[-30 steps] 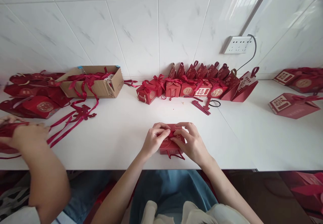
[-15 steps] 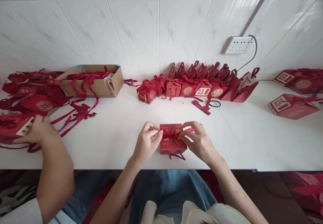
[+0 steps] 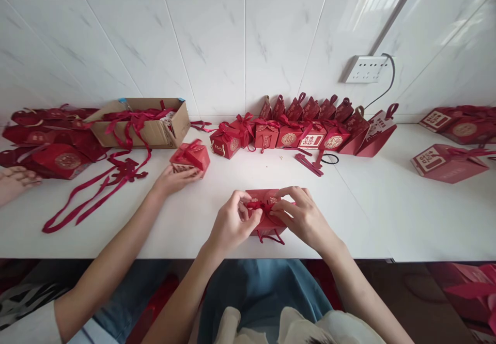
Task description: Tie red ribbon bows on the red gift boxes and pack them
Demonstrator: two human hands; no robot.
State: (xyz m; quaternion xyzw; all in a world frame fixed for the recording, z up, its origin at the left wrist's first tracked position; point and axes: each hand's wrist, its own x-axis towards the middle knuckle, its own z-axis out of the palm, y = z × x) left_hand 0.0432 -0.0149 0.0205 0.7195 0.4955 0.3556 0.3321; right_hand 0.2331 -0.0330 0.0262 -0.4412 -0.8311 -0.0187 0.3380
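Note:
A red gift box (image 3: 267, 225) with a twisted cord handle at its front stands on the white table before me. Red ribbon (image 3: 256, 205) crosses its top and gathers into a knot or bow at the middle. My left hand (image 3: 234, 220) pinches the ribbon on the left of the knot, thumb and fingers drawn together. From the right, my right hand (image 3: 302, 215) closes its fingertips on the ribbon near the same knot. The fingers partly cover the bow, so its exact shape is hidden.
A co-worker's hand (image 3: 176, 178) holds another red gift box (image 3: 191, 159) to my left. Behind are a cardboard box (image 3: 180, 127) of ribbons and a row of red boxes (image 3: 289, 138). Loose ribbon (image 3: 58, 225) lies left; a red box (image 3: 449, 164) stands right.
My left hand has shifted right, closer to the knot; my right hand moved slightly inward. The co-worker's hand has carried a red box from the far left toward the middle.

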